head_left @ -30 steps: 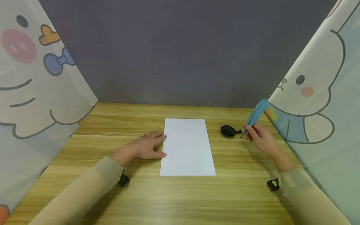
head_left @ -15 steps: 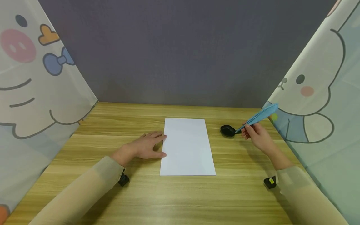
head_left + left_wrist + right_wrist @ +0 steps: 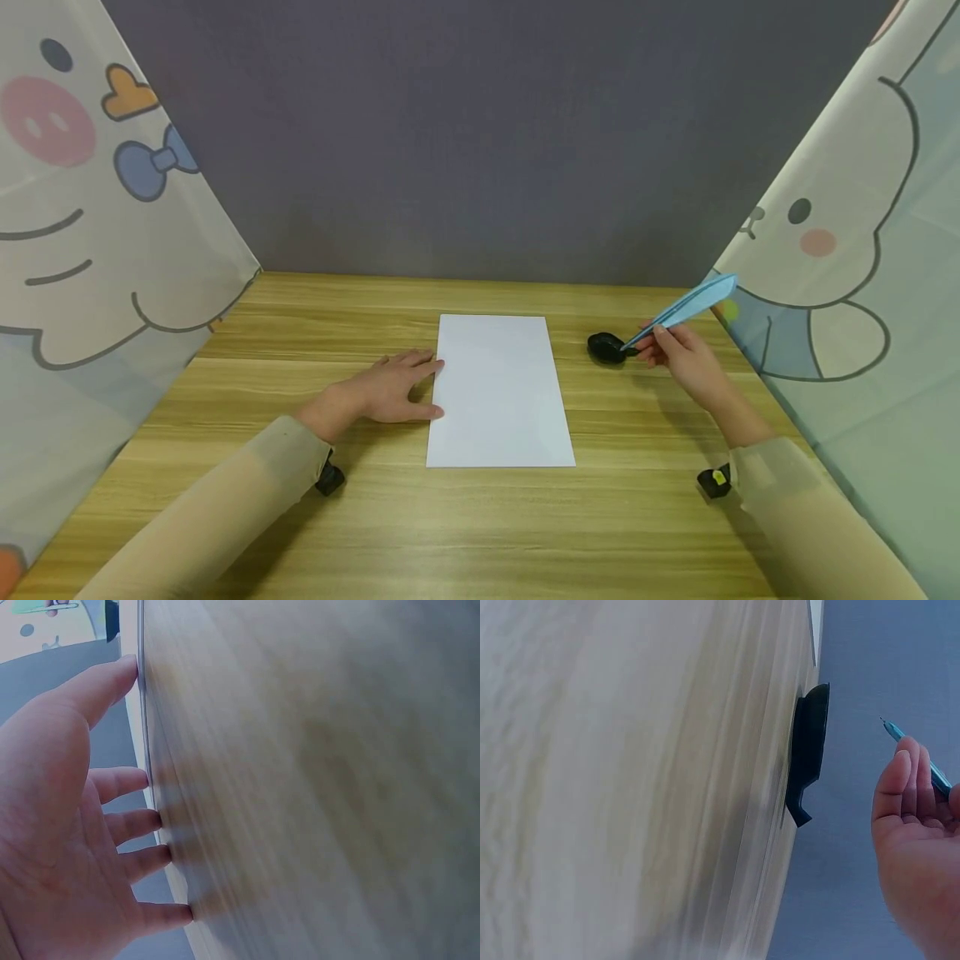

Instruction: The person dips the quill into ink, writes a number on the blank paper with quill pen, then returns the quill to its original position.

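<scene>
Blue feather pen (image 3: pixel 692 305), pinched by the right hand (image 3: pixel 686 358) near the right edge of the table (image 3: pixel 630 533), slants down leftward; I see its tip above the black dish (image 3: pixel 602 349), apart. Left hand (image 3: pixel 386 393), fingers spread, touches the paper (image 3: pixel 498 392).

blue feather pen (image 3: pixel 690 306) | tilted flatter | tip shifted left toward black object (image 3: pixel 603 347)
</scene>
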A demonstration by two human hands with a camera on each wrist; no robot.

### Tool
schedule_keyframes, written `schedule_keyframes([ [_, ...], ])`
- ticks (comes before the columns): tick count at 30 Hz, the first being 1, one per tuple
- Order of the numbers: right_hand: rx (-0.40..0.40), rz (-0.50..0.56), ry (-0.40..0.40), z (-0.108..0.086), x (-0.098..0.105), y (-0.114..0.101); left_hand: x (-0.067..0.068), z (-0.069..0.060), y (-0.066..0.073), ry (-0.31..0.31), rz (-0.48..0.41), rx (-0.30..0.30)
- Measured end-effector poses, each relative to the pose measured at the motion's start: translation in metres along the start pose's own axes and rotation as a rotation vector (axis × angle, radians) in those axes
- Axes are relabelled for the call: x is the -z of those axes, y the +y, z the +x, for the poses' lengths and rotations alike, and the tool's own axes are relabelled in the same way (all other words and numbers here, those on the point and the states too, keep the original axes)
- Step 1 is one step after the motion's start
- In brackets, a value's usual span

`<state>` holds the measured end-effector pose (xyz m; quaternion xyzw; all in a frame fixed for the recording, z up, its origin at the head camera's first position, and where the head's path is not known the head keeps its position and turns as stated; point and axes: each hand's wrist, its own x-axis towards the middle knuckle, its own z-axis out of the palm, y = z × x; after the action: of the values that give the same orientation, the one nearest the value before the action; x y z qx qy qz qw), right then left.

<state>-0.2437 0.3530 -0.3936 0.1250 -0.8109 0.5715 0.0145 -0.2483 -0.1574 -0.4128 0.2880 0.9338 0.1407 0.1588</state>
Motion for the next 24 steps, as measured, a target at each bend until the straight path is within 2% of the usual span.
schedule_keyframes([
  [3,-0.007,-0.016,0.002,0.0017,-0.0005,0.0013,-0.0001,0.0001,-0.0001,-0.001,0.001,0.0],
  [10,-0.031,-0.13,0.037,0.0033,-0.0021,0.0024,-0.0001,-0.0002,-0.0002,-0.002,0.0,0.003],
  [15,-0.061,-0.137,0.048,0.0027,-0.0034,0.001,-0.0009,0.0006,-0.001,-0.002,0.002,0.003],
  [24,-0.066,-0.109,0.013,0.0031,-0.0047,0.0024,-0.0016,0.001,-0.0016,-0.007,0.006,0.003],
])
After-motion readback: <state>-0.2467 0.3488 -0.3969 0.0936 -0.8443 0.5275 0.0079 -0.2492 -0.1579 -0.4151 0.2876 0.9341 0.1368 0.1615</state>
